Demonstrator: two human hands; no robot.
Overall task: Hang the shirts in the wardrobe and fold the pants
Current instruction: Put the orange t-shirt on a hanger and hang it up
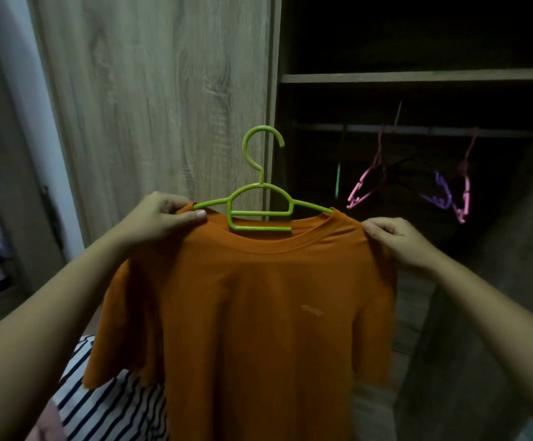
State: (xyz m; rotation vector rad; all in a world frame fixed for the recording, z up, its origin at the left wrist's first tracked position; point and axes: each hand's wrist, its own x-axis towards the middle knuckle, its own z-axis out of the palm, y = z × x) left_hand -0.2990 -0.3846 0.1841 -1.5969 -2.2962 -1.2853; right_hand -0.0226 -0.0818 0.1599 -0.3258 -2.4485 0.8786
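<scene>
An orange short-sleeved T-shirt (258, 313) is held up in the middle of the view, in front of a wood-grain wardrobe (163, 106). It is carried on a green plastic hanger (258, 213), whose arms are tucked inside the neck opening and whose hook stands upright above the collar. The shirt's left shoulder, beside the collar, is pinched by the left hand (160, 218), with the thumb laid flat on the cloth just under the hanger's left arm and the fingers curled behind, so the grip is narrow and closed on fabric. The right shoulder is pinched in like manner by the right hand (398, 243), its grip likewise closed on cloth. Whether a hanger arm is caught within either grip cannot be told. The hook is seen against the edge of the closed wardrobe door, well apart from the hanging rail (417, 130), which is set farther off to the right in the dark open compartment beneath a wooden shelf (417, 76). Below that rail two pink hangers (367, 183) and a purple hanger (440, 195) are seen. At the near left, under the shirt's sleeve, a black-and-white striped garment (109, 405) is partly shown.
</scene>
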